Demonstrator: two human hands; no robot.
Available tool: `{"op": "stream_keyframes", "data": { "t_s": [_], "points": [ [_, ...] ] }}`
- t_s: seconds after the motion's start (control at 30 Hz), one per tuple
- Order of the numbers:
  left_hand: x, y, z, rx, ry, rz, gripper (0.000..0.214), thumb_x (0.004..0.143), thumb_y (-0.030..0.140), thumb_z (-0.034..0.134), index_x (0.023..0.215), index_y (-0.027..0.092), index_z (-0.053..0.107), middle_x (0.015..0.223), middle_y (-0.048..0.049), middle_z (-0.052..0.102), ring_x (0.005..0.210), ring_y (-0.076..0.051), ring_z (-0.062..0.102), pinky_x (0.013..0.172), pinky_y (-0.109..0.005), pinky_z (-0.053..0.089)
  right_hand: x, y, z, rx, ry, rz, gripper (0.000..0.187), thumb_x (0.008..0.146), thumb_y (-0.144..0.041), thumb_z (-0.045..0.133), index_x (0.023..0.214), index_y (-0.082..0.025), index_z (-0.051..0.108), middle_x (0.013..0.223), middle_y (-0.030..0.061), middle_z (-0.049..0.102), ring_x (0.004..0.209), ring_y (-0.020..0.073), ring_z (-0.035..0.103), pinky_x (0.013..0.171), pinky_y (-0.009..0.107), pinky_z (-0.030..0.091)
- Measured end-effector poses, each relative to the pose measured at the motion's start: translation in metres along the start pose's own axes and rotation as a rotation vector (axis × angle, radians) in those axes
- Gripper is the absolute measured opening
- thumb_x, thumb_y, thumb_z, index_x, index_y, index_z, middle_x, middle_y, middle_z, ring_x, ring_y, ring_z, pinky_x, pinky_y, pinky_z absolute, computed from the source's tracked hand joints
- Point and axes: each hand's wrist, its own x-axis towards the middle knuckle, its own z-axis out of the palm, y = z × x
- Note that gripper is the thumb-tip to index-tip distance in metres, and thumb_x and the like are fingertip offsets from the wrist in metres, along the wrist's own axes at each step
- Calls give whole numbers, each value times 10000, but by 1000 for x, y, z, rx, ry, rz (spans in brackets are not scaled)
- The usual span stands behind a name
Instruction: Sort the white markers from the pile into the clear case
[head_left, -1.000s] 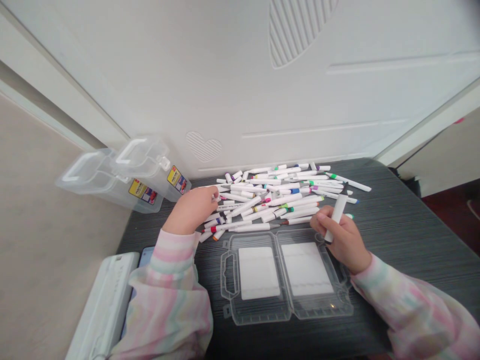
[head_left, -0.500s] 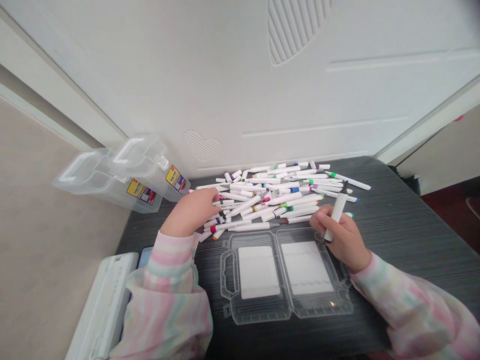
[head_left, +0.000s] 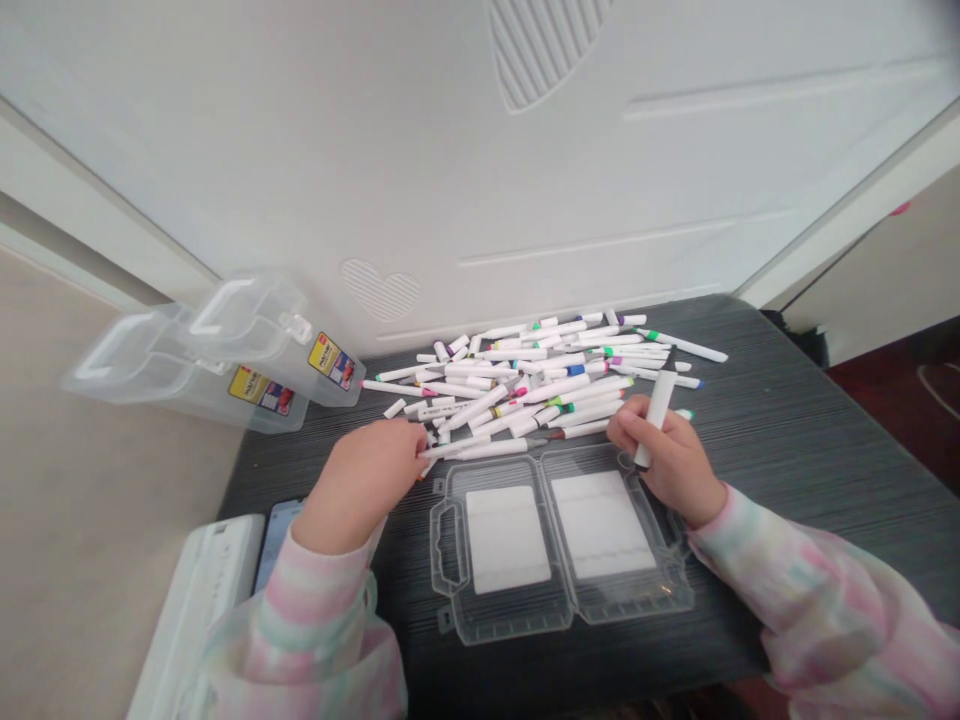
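A heap of several white markers (head_left: 540, 375) with coloured bands lies across the back of a dark table (head_left: 780, 440). My right hand (head_left: 667, 462) is closed around one white marker (head_left: 652, 418), held upright at the heap's near right edge. At the heap's near left corner, my left hand (head_left: 367, 478) has its fingers curled and pinches the end of a marker (head_left: 450, 448) lying there. An open clear plastic case (head_left: 559, 540) with two white inserts lies flat just in front of both hands.
Two clear lidded boxes (head_left: 225, 350) with yellow labels lean at the table's back left. A white device (head_left: 195, 610) and a phone's edge (head_left: 274, 535) sit at the near left. A white panelled door (head_left: 480, 150) stands right behind the table.
My left hand has drawn back from the heap's far left toward me, to its near edge, and now pinches a marker. The right hand keeps its marker. The view shifted slightly.
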Motion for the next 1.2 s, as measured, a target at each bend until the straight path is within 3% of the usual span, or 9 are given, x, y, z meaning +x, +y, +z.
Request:
{"op": "stream_keyframes", "data": {
  "t_s": [0.27,0.7,1.2],
  "points": [
    [-21,9,22,74,138,69,186,788,237,419,810,198,599,817,-66,625,774,-223,570,681,-319,407,-1,-1,0,14,-3,0,261,769,-322,520,578,-179,416,464,-48,365,450,79,311,463,251,210],
    [-17,2,39,58,522,18,218,792,267,455,906,150,599,787,-73,606,765,-234,534,684,-326,405,0,-4,2,32,-32,-23,244,772,-293,511,582,-166,426,467,-57,367,447,62,299,453,234,207],
    [-20,6,47,-75,636,30,284,802,340,453,930,124,585,804,-89,608,773,-232,541,719,-336,410,1,-3,1,-45,-46,-27,243,779,-309,495,596,-169,419,472,-62,359,450,66,299,459,231,228]
  ]
}}
